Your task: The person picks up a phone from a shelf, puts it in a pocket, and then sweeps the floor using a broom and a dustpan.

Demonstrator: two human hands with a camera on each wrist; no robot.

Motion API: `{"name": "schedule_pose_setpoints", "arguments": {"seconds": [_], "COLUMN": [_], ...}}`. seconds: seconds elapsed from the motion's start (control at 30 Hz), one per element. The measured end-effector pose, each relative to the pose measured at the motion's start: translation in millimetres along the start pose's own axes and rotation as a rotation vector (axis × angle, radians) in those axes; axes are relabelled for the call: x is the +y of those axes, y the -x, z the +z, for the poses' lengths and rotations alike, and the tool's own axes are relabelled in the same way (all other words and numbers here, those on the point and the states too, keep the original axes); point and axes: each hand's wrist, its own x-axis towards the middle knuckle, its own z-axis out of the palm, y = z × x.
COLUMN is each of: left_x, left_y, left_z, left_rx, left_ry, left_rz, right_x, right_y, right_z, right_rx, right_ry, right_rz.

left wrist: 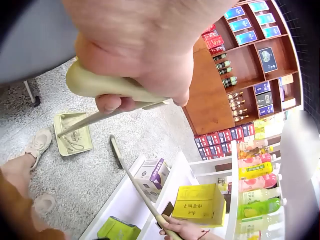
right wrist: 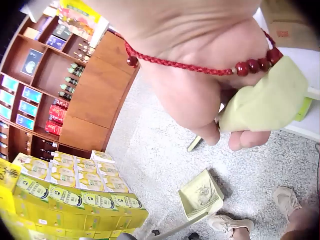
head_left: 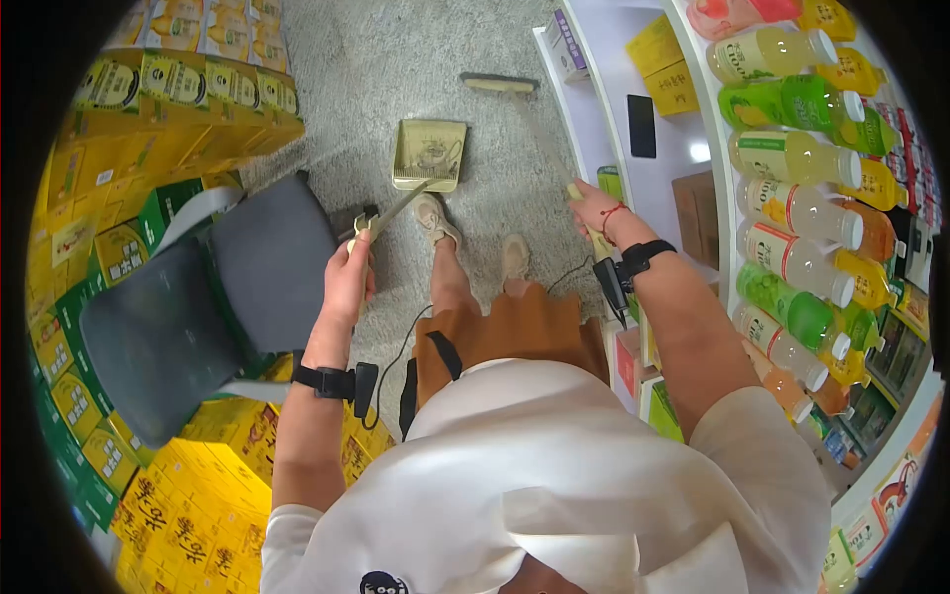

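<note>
My left hand (head_left: 346,282) grips the pale handle (left wrist: 92,82) of a long-handled dustpan. Its cream pan (head_left: 426,185) rests on the floor by my shoe (head_left: 431,220) and holds a tangle of greyish debris (right wrist: 204,194). On the other side, my right hand (head_left: 600,214) is wrapped around the handle (right wrist: 265,102) of a broom. The broom head (head_left: 500,85) lies at the floor beyond the pan, to its right, apart from it. A red bead bracelet (right wrist: 190,67) circles my right wrist.
A grey chair (head_left: 267,247) stands left, beside stacked yellow and green cartons (head_left: 178,109). White shelving (head_left: 594,109) runs along the right, carrying a phone (head_left: 641,126), a yellow box (head_left: 663,69) and several drink bottles (head_left: 782,153). Grey speckled floor (head_left: 376,49) lies between. A wooden cabinet (left wrist: 205,95) stands farther off.
</note>
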Motion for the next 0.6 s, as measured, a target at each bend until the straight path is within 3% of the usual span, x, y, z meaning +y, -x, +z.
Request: {"name": "schedule_pose_setpoints", "arguments": {"seconds": [0.13,0.23,0.4,0.5,0.6], "left_x": [-29.8,-57.9,-114.5,-137.4,-154.1], "left_y": [42.0,66.6,94.6,105.8,111.9], "left_z": [3.0,-0.1,-2.3,-4.9,-1.4], "left_rx": [0.061,0.071,0.101,0.09,0.088], "left_ry": [-0.029,-0.049,-0.083,-0.079,-0.147], "left_rz": [-0.052,-0.097,-0.217,-0.213,-0.188], "right_x": [39.7,61.0,57.4,114.5,139.9], "right_y": [5.1,0.1,9.8,-10.9,18.7], "right_z": [9.2,11.3,45.8,81.0,114.7], "right_rx": [0.025,0.046,0.195,0.202,0.121], "right_ry": [0.023,-0.077,0.49,0.61,0.759], "right_rz": [-0.086,0.049,0.052,-0.094,-0.1]}}
